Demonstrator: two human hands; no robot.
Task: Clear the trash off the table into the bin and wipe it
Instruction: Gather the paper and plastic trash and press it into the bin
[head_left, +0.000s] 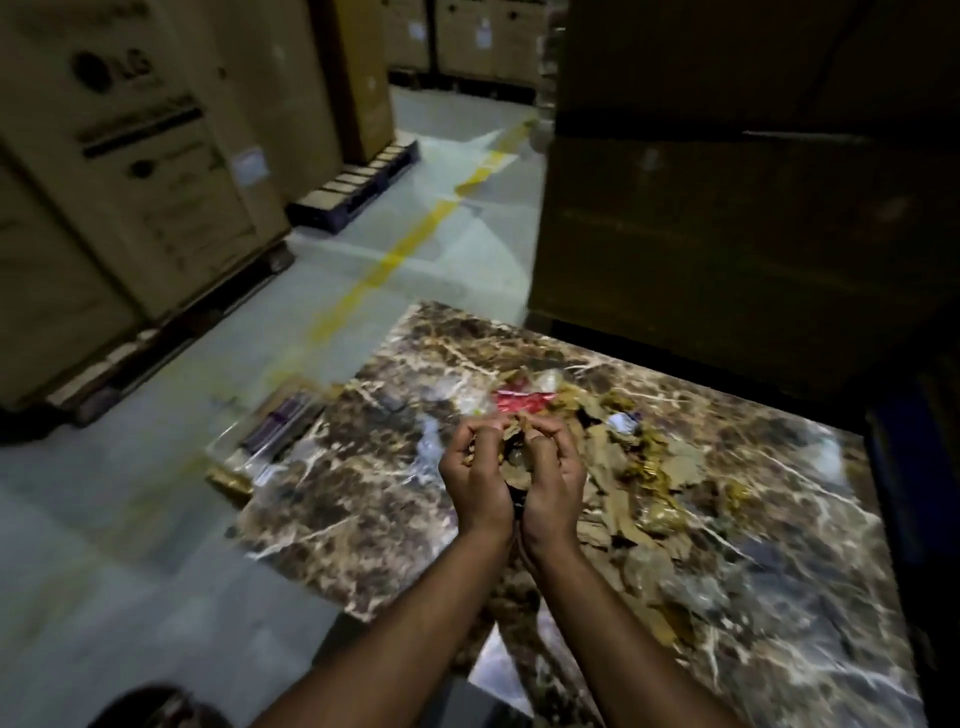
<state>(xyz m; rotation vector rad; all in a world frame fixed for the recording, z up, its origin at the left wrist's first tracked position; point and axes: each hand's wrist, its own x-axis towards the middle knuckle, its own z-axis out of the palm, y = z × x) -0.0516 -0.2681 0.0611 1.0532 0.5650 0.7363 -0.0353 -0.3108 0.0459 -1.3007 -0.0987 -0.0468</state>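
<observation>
dim warehouse aisle, grey concrete floor (156, 519) with a worn yellow painted line (395, 254) running away from the camera. tall brown cardboard cartons (135, 171) stacked on pallets along the left; 1 dark stack of big cartons (753, 208) close behind the table on the right.

brown marble-patterned tabletop with pale veins (363, 519) fills the lower right, glossy, a glare patch at its far right edge. frame is motion-blurred.

scattered heap of dry brown leaves and crumpled paper scraps (639, 467) lies across the middle of the table, reaching right of the hands. red shiny wrapper (519, 401) sits at the far end of the heap, just beyond the fingertips. small white-and-purple wrapper (623, 422) to its right. clear plastic packet with purple sticks inside (275, 431) hangs over the table's left edge.

both forearms reach in from the bottom, wrists touching. left hand (478, 478) and right hand (553, 475) are cupped together, fingers curled round 1 clump of brown leaf litter (511, 457) held between the palms above the tabletop. bin cannot be made out.
</observation>
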